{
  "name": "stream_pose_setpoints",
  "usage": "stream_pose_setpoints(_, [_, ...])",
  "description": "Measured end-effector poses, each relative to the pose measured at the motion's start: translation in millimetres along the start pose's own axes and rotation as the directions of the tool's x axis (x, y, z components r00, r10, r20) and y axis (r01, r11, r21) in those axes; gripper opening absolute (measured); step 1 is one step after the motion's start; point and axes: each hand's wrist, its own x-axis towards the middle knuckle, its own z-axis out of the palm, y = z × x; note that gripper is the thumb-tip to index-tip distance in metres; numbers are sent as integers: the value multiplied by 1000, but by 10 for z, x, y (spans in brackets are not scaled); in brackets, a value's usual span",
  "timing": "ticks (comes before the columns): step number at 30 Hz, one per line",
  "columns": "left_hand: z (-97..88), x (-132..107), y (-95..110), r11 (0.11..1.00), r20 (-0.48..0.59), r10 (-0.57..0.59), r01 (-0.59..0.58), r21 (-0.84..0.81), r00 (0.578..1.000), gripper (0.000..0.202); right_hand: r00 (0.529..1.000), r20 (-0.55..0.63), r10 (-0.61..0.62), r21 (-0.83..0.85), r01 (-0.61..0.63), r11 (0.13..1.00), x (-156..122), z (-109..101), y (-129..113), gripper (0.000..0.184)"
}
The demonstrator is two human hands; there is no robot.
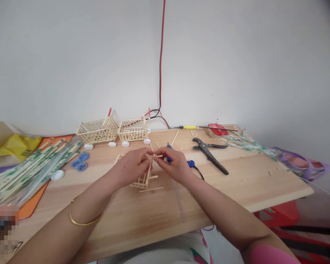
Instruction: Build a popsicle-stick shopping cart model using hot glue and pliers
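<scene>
A small cart frame of thin wooden sticks (140,182) rests on the table, partly hidden behind my left hand (133,165). The fingers of that hand are closed in a pinch on the upright sticks at the frame's right end. From the other side my right hand (172,164) pinches a short wooden stick (158,156) between thumb and forefinger, against those uprights. Both sets of fingertips nearly touch, and they cover part of the joint. A loose stick (151,189) lies just in front of the frame.
Two stick carts with white wheels (97,131) (133,130) stand by the wall. Right of my hands lie black pliers (210,156), a blue-handled tool (169,154) and a red-filled bowl (217,131). Leftward are blue caps (81,167) and bundled wrapped sticks (24,172).
</scene>
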Motion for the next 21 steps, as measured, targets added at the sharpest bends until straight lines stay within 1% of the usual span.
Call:
stream_pose_setpoints(3, [1, 4, -9, 1000, 2, 12, -12, 10, 1000, 28, 1000, -13, -7, 28, 7, 1000, -8, 3, 27, 14])
stream_pose_setpoints(8, [-4, 7, -30, 999, -9, 28, -28, 19, 1000, 29, 999, -34, -17, 17, 18, 1000, -18, -6, 35, 15])
stream_pose_setpoints(14, [-12, 1, -10, 999, 7, 27, -27, 37, 1000, 23, 999, -41, -21, -9, 21, 1000, -6, -18, 10, 12])
stream_pose_setpoints(21, [0, 14, -50, 998, 20, 18, -19, 62, 1000, 29, 1000, -24, -1, -5, 1, 1000, 4, -14, 23, 13])
